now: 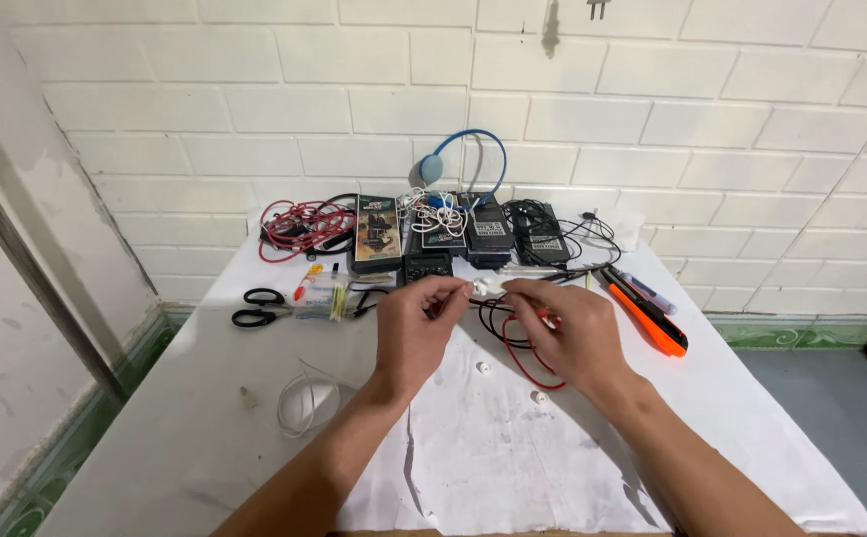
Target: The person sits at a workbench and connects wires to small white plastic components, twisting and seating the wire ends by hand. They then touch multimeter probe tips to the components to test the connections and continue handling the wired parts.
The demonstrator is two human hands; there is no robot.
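Worktop (205, 418) under white paper carries black adapters (513, 237), scissors (258, 307) and an orange knife (652, 320), while above its middle left hand (416, 328) and right hand (565, 333) pinch one small white connector (483, 288), grips closed, red wire (518, 360) trailing below.

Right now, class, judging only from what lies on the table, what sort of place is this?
Probably a home electronics workbench. A white-covered table against a white brick wall holds power adapters, coiled red wires and an orange utility knife, while both hands work a small white part.
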